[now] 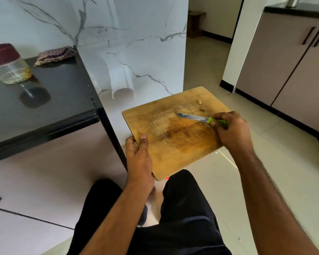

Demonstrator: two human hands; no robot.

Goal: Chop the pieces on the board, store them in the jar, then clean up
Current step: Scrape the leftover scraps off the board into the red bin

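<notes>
We hold the wooden board [175, 133] up in the air, away from the desk [44, 100] and over the tiled floor [265, 172], tilted a little. Our left hand [139, 161] grips its near left edge, thumb on top and the other fingers curled underneath. Our right hand [230, 131] has its fingers wrapped round the green handle of the knife [201, 119], whose blade lies flat across the board's face. Two small scraps [201, 105] sit near the far edge; the rest of the surface shows only stains and cut marks. The jar [9, 65], its dark red lid on and a few pieces at its bottom, stands on the desk well apart from us, with a woven cloth [55, 55] behind it. The board looks stiff and fairly light, safe to carry by one edge, but the loose scraps will likely slide if we tip it further. The glass-clear jar may be slippery; we judge a grip round its body best.
</notes>
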